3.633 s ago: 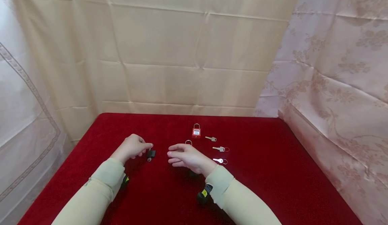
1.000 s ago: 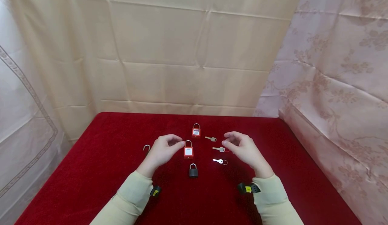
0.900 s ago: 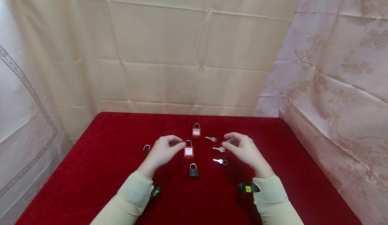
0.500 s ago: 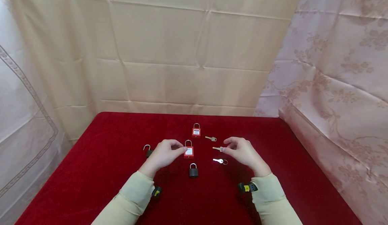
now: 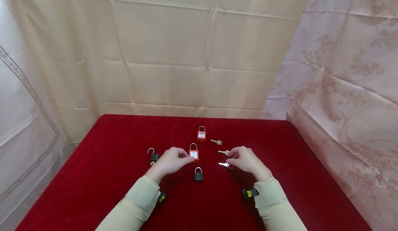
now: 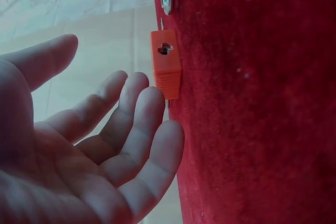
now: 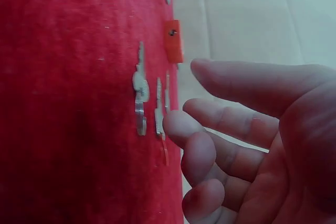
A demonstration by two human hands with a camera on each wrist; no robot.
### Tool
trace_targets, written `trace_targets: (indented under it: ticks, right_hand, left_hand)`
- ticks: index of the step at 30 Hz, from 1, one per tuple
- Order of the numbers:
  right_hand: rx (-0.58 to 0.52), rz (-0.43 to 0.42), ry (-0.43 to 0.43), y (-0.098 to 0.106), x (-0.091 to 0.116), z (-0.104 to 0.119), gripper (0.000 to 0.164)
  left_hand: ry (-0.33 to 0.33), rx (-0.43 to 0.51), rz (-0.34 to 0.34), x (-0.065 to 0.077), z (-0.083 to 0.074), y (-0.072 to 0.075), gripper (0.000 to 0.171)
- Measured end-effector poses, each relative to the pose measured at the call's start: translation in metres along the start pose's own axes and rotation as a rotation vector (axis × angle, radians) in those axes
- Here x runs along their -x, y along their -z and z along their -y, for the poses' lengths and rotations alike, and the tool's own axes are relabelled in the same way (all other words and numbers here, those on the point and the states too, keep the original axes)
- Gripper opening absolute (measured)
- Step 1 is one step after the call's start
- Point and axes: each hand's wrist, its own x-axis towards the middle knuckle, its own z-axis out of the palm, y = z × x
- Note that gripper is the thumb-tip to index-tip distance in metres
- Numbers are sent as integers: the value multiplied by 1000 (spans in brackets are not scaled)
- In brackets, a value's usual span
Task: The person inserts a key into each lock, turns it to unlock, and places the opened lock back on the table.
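Note:
My left hand (image 5: pixel 171 160) hovers beside the nearer red padlock (image 5: pixel 193 154). In the left wrist view its fingers are loosely bent with nothing between them, and that padlock (image 6: pixel 167 66) shows its keyhole end just past the fingertips. Over on the right, my right hand (image 5: pixel 247 161) hangs above two keys. One is a key (image 5: pixel 223 152) partly hidden by the fingers, the other a shiny silver key (image 5: pixel 223 164) with a ring. The right wrist view shows the thumb apart from the bent fingers, and the silver key (image 7: pixel 140 85) lies on the cloth, untouched.
A black padlock (image 5: pixel 154 157) with a raised shackle and a key in it lies at left. Another black padlock (image 5: pixel 198 177), its shackle down, lies near the middle. Farther back are a second red padlock (image 5: pixel 201 135) and a third key (image 5: pixel 216 142). Red cloth (image 5: pixel 199 210) covers the table.
My left hand has left the black padlock at left for the nearer red one. My right hand has moved from the middle to the keys. Lately both hands have drifted slightly nearer me.

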Motion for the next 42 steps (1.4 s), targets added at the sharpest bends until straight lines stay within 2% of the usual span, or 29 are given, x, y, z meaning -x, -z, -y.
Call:
trace_targets:
  ticks: [5, 13, 22, 31, 42]
  right_hand:
    - [42, 15, -8, -7, -2, 1, 14]
    - [82, 36, -29, -11, 0, 2, 11]
    - [128, 12, -10, -14, 0, 4, 10]
    - [120, 18, -2, -16, -2, 3, 6]
    - [115, 48, 4, -16, -2, 2, 15]
  left_hand:
    - [25, -3, 20, 0, 2, -2, 19]
    - [23, -27, 27, -1, 4, -4, 20]
    - [31, -36, 29, -2, 4, -4, 20]
    - [33, -44, 29, -2, 6, -5, 21]
    - [31, -41, 35, -3, 6, -5, 22]
